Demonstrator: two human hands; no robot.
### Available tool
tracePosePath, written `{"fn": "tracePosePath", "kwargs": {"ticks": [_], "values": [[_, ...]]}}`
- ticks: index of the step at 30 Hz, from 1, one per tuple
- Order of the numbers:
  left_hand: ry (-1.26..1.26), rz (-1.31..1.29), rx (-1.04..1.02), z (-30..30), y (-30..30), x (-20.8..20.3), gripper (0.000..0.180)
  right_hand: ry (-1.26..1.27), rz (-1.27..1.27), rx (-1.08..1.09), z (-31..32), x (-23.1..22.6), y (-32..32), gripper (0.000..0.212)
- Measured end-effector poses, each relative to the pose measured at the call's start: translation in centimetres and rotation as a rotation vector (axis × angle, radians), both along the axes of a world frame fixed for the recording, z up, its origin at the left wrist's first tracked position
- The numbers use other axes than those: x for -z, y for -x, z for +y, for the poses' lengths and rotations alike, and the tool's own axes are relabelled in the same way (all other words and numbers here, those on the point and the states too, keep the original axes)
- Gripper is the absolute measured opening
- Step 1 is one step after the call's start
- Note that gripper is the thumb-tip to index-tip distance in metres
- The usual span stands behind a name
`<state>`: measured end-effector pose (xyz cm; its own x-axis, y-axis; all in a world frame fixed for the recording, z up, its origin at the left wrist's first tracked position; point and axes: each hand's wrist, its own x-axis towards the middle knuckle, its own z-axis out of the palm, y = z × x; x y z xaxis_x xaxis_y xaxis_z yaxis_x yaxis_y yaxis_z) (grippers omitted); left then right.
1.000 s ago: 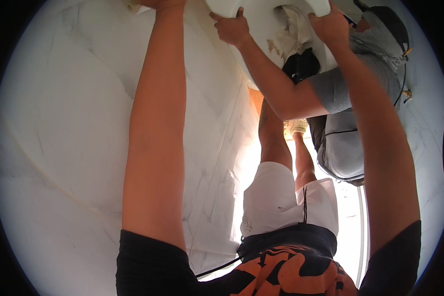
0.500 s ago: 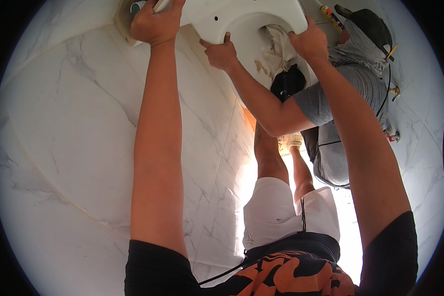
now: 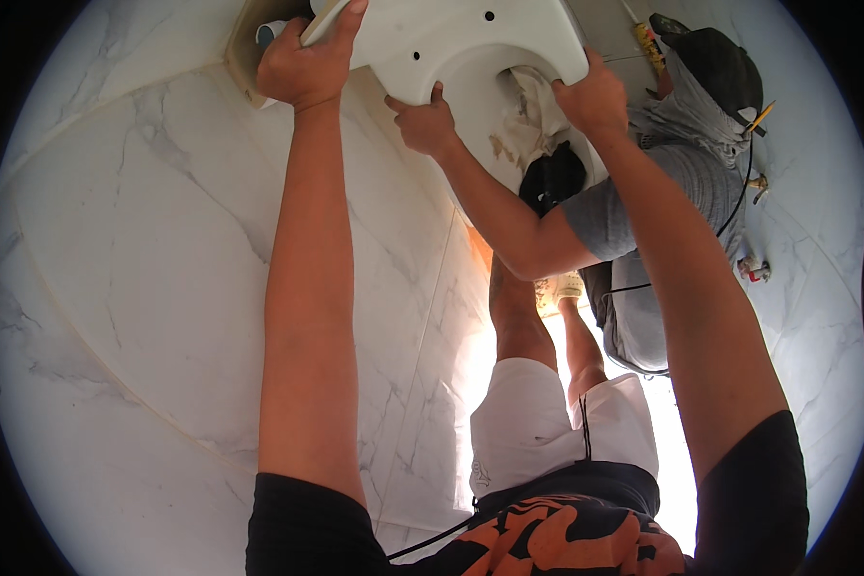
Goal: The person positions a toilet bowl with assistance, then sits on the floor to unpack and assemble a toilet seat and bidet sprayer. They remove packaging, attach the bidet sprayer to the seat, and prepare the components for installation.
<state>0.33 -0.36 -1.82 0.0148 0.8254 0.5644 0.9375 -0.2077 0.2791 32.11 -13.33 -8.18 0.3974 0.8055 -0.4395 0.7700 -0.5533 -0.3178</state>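
A white ceramic fixture (image 3: pixel 451 38) with two dark holes and a curved cut-out is held up at the top of the view; its far part is cut off. My left hand (image 3: pixel 307 67) is closed round its left edge, thumb up. My right hand (image 3: pixel 592 99) grips its near right corner. A co-worker's hand (image 3: pixel 424 123) supports the near left corner between my hands, thumb on the edge. Under the cut-out is a white basin-like hollow (image 3: pixel 470 106) with a stained pale cloth (image 3: pixel 538 110) and a dark item (image 3: pixel 554 178) in it.
A co-worker in a grey shirt (image 3: pixel 696 187) and dark cap (image 3: pixel 720 72) crouches close at the right. Wall taps (image 3: pixel 754 271) stick out behind them. A pale pipe end (image 3: pixel 269 36) sits in a recess by my left hand. Marbled tiles (image 3: pixel 163 250) cover the left side.
The fixture has shifted slightly down the view, showing a second hole. My right hand and the co-worker's hand have moved slightly down and left with it. Both my hands keep their hold.
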Motion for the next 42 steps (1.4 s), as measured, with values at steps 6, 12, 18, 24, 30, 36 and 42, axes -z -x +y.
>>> {"fn": "tracePosePath", "kwargs": {"ticks": [6,12,18,24,30,36,42], "values": [[0.160,-0.067,-0.092,0.5,1.3,1.4,0.075,0.027,0.019,0.000,0.1,0.0,0.0,0.078],[0.216,-0.035,-0.095,0.3,1.5,1.2,0.076,0.033,0.031,0.016,0.0,0.3,0.0,0.080],[-0.006,-0.025,-0.012,-0.4,0.1,0.2,0.064,0.019,0.025,0.020,-0.1,0.2,0.2,0.080],[0.006,-0.037,-0.009,-0.3,0.6,1.7,0.064,0.021,0.019,0.006,-0.2,2.3,0.2,0.079],[0.046,0.012,0.008,0.8,-0.3,5.2,0.064,0.056,0.043,-0.003,0.7,5.5,-0.2,0.079],[0.053,-0.026,-0.010,1.3,-0.5,4.3,0.064,0.008,0.033,-0.011,1.4,5.5,-0.5,0.078],[0.013,-0.012,-0.020,1.3,-0.9,3.9,0.063,-0.017,0.033,-0.023,1.3,5.2,-0.6,0.076]]}}
